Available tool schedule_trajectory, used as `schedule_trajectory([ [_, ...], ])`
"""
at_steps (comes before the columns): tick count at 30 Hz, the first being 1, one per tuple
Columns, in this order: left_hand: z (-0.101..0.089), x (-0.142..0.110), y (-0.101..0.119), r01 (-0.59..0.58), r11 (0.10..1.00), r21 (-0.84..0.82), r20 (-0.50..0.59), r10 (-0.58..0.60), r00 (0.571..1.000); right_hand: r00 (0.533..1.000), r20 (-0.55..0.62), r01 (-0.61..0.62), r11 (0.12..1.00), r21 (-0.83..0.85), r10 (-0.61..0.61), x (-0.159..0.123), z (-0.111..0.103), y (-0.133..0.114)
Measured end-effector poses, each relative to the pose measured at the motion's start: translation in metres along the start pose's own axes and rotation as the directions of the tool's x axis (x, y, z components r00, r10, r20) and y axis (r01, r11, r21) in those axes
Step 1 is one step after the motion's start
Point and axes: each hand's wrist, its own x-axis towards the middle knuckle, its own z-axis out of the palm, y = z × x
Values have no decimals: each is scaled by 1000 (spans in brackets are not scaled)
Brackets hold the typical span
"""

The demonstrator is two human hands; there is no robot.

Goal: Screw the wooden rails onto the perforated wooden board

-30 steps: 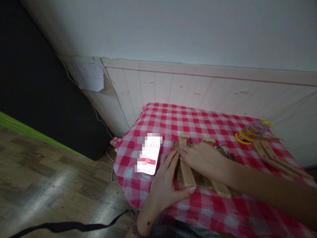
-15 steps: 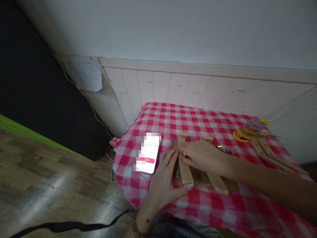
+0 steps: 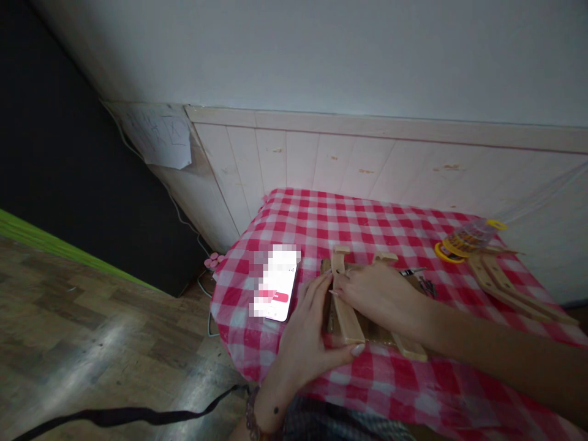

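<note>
A pale wooden strip (image 3: 348,323) with a raised far end lies across a brown board (image 3: 334,321). My left hand (image 3: 305,331) grips the strip and the board's left side, its fingers along the far part and its thumb at the strip's near end. My right hand (image 3: 372,288) is closed over the strip from the right, fingertips bunched beside a dark hole in the wood. What those fingertips hold, if anything, is hidden. A second wooden strip (image 3: 411,349) lies parallel on the right, partly covered by my right hand and forearm.
A lit phone (image 3: 281,288) lies left of the board on the checked tablecloth (image 3: 312,214). Small metal parts (image 3: 427,285) sit beyond my right forearm. Further right are a clear bottle with yellow ends (image 3: 468,240) and more wooden strips (image 3: 498,282). A wall panel (image 3: 362,159) stands behind.
My right hand has turned flatter over the strip, and the yellow bit seen between its fingers is out of sight. The hole in the strip now shows. My left hand stays in place.
</note>
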Motion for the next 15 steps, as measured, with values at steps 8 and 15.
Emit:
schedule_trajectory([
  [8,2,0,-1,42,999,-5,-29,-42,999,1000,3,29,999,-19,-29,6,0,1],
  [15,3,-1,-3,50,999,2,-23,-49,999,999,-9,39,999,-24,-39,2,-5,2],
])
